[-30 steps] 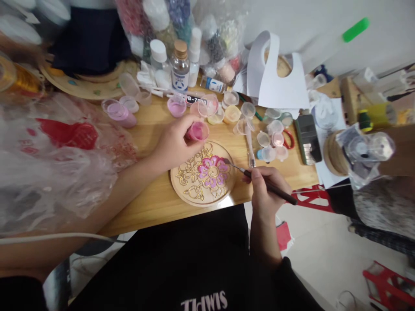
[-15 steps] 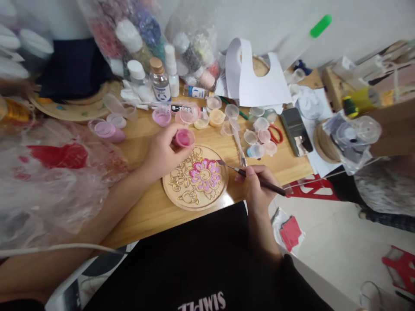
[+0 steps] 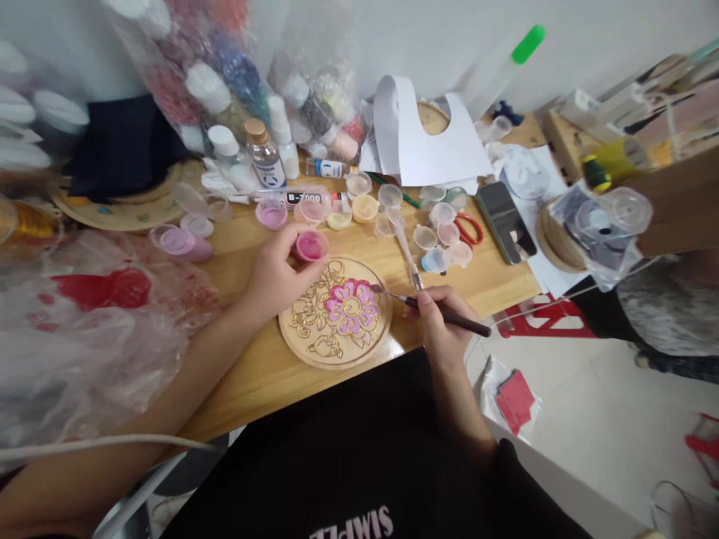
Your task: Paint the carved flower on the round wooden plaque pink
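A round wooden disc point(image 3: 314, 344) lies on the table before me, with gold outlines and a pink painted flower point(image 3: 349, 305) on it. My left hand point(image 3: 275, 273) is closed on a small pot of pink paint point(image 3: 311, 245) just above the disc's upper left rim. My right hand point(image 3: 443, 329) pinches a thin dark paintbrush point(image 3: 443, 317). The brush tip rests at the flower's right edge.
Several small paint pots point(image 3: 438, 236), bottles point(image 3: 264, 157), a glue tube, red scissors point(image 3: 469, 224) and a phone point(image 3: 504, 222) crowd the wooden table point(image 3: 252, 367) behind the disc. Crumpled plastic bags point(image 3: 95, 329) lie left. The table's front edge runs just below the disc.
The view has shifted, so everything sits further left in the picture. Both hands keep their grips; the brush tip stays at the flower's right edge.
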Demonstrator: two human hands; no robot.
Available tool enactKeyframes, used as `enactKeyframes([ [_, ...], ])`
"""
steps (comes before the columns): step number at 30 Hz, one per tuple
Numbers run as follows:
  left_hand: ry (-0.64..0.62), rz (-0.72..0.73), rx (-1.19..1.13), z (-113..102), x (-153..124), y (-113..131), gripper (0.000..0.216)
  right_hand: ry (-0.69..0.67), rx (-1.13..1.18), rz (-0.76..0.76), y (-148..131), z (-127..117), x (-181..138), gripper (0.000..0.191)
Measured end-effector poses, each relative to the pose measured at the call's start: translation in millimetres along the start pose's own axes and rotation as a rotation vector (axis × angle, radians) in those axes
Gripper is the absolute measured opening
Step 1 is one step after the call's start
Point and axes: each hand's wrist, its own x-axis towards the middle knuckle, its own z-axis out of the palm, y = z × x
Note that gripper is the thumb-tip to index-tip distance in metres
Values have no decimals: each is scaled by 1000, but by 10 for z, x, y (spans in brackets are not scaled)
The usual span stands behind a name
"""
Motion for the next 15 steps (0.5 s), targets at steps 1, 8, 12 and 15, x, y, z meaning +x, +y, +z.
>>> enactKeyframes([
  [1, 1, 1, -3, -1, 0, 3, 20, 2, 1, -3, -5, 6, 4, 21],
  [8, -3, 40, -56, -3, 14, 1, 19, -15, 51, -21, -23, 53, 39, 18],
  [12, -6, 22, -27, -5, 12, -9, 19, -7, 54, -21, -14, 32, 36, 18],
  [15, -12, 14, -18, -9, -2, -10, 18, -11, 45, 3, -23, 12, 39, 20],
])
